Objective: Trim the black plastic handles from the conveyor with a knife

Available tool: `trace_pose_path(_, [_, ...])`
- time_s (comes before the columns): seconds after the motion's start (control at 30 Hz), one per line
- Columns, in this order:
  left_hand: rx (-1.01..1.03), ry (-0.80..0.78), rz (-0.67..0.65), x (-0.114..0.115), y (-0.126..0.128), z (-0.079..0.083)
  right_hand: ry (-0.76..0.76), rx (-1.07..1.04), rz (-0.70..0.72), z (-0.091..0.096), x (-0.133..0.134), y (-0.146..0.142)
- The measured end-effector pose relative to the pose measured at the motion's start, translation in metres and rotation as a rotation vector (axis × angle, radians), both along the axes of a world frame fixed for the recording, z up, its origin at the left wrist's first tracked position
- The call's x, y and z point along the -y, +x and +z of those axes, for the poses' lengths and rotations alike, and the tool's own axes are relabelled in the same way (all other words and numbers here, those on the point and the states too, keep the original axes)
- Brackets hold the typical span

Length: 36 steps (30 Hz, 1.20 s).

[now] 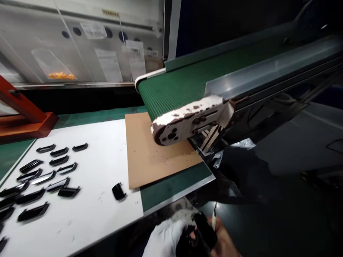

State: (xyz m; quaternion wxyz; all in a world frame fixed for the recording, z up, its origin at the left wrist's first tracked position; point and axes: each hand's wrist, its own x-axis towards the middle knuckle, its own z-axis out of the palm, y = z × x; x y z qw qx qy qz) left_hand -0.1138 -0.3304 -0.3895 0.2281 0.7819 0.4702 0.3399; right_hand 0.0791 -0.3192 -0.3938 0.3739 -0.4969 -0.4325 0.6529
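Note:
In a white glove, my left hand (163, 239) is closed around a glossy black plastic part (205, 230) beyond the table's front edge. My right hand (225, 241), its fingers bare, is beside that part, gripping a small knife (214, 218) with a pale handle and a thin pointed blade turned upward. Dark shadow and the lower frame edge hide much of both hands. A single black plastic piece (118, 191) lies on the white sheet, with several curved black plastic parts (32, 194) spread out farther left.
A green conveyor belt (177, 89) ends above a brown cardboard sheet (155, 157) on the green-topped table. The white sheet (96, 214) carries small dark shavings. An orange metal stand (29, 117) is at the left. Behind the table stands a clear-fronted cabinet (80, 53).

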Motion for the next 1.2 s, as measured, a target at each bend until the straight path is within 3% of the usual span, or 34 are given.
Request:
trace_pose_path(0.07, [0.028,-0.12,0.06,0.002,0.007,0.014,-0.069,-0.035,0.051,-0.004,0.0,0.002])
trace_pose_path(0.23, [-0.095,-0.296,-0.04,-0.01,0.004,0.032,-0.065,-0.02,0.205,-0.007,-0.014,0.002])
trace_pose_path(0.4, [-0.176,-0.297,-0.078,-0.025,-0.004,0.037,0.022,0.076,0.32,0.015,-0.027,0.005])
trace_pose_path(0.57, [-0.18,-0.254,-0.186,-0.024,-0.008,0.044,0.052,0.084,0.447,0.033,-0.031,0.012])
trace_pose_path(0.7, [-0.071,-0.101,-0.248,-0.013,-0.007,0.04,-0.047,-0.015,0.512,0.03,-0.027,0.014])
trace_pose_path(1.03, [0.089,0.025,-0.004,0.021,0.011,0.01,-0.248,-0.173,0.394,0.004,-0.009,0.017])
trace_pose_path(1.2, [0.092,0.17,0.145,0.031,0.022,0.006,-0.288,-0.251,0.263,-0.005,0.003,0.01])
